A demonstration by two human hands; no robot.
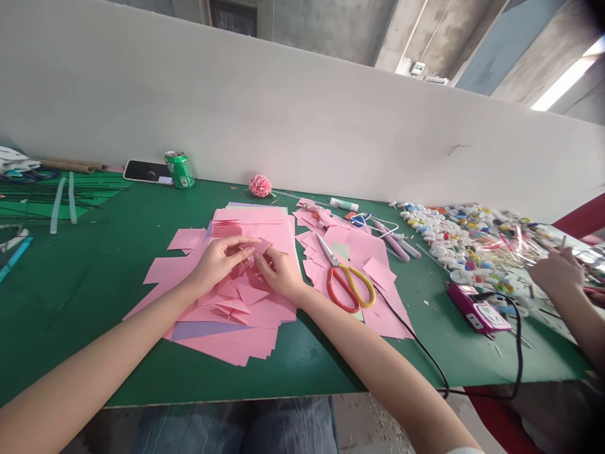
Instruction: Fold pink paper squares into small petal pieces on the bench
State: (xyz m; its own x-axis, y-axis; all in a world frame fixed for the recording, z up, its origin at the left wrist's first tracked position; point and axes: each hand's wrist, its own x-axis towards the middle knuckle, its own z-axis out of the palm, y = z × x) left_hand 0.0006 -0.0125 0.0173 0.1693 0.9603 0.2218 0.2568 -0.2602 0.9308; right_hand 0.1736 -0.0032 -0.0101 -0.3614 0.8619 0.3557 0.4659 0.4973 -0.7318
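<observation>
Both my hands meet over a heap of pink paper [265,221] in the middle of the table. My left hand [222,257] pinches one edge of a small pink paper piece [263,247], and my right hand [280,270] pinches its other side. The fingers partly cover the piece, so its exact fold is hidden. Beneath them lie several loose folded pink pieces [236,304]. A stack of small pink paper strips [227,227] rests just behind my left hand. To the right of my right hand, scissors [345,277] with one red and one yellow handle lie on pink sheets.
A pink paper ball [259,185], a green can [179,169], a phone [148,172] and a glue stick [344,204] stand or lie along the wall. Rightward are a magenta box [477,309] with a black cable, many small colourful parts [444,243] and another person's hand [558,272].
</observation>
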